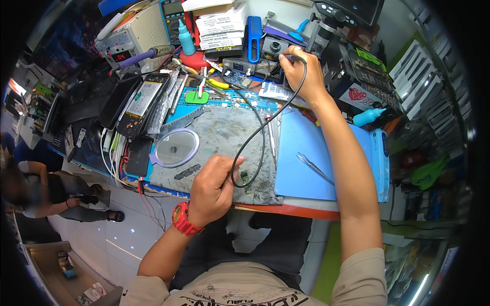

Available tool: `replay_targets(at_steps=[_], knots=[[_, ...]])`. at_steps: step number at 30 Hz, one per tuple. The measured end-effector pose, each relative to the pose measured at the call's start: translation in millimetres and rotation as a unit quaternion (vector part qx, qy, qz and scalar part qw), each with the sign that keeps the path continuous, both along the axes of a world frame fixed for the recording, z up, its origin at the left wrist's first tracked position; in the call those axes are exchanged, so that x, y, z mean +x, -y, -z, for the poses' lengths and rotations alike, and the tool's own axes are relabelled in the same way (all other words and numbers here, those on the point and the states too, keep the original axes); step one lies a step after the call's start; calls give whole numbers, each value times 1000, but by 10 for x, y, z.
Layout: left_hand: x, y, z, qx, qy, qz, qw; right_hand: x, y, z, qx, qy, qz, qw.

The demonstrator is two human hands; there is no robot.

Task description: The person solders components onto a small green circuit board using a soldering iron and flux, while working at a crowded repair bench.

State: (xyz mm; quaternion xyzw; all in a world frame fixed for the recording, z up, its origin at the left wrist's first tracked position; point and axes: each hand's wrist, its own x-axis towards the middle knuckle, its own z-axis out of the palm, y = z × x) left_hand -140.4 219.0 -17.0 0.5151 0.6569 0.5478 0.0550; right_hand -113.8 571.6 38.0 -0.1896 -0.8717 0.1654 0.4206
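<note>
Black cable [295, 96], grasped by left hand [211, 188] and right hand [310, 81], loops over stained grey mat [219, 125] above tiled floor [120, 232]

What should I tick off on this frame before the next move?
1. Left hand near the black cable: ok, its fingertips are at the loop.
2. Right hand gripping the cable: cannot tell; the cable runs along it, but the fingertips are partly hidden.
3. Cable free of knots: ok, what shows forms one open loop.
4. Small green board clear of the loop: not ok, the cable crosses it in this view.
5. Tweezers clear of the right forearm: cannot tell; they lie on the blue pad, one end meeting the forearm's outline.
6. Round lilac-rimmed disc away from the cable: ok.
</note>
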Motion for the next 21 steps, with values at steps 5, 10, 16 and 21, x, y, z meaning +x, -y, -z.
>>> replay_targets(at_steps=[5,10,16,21], knots=[[-39,104,13,-20,-13,61,998,-35,163,-132,-12,37,13,999],[-53,94,-6,-24,-57,67,996,-1,50,-15,-64,20,7,998],[-42,105,4,-21,-39,49,998,-49,32,-40,-38,36,5,999],[-28,81,8,-13,-55,53,997,-51,-1,-127,-54,38,19,998]])
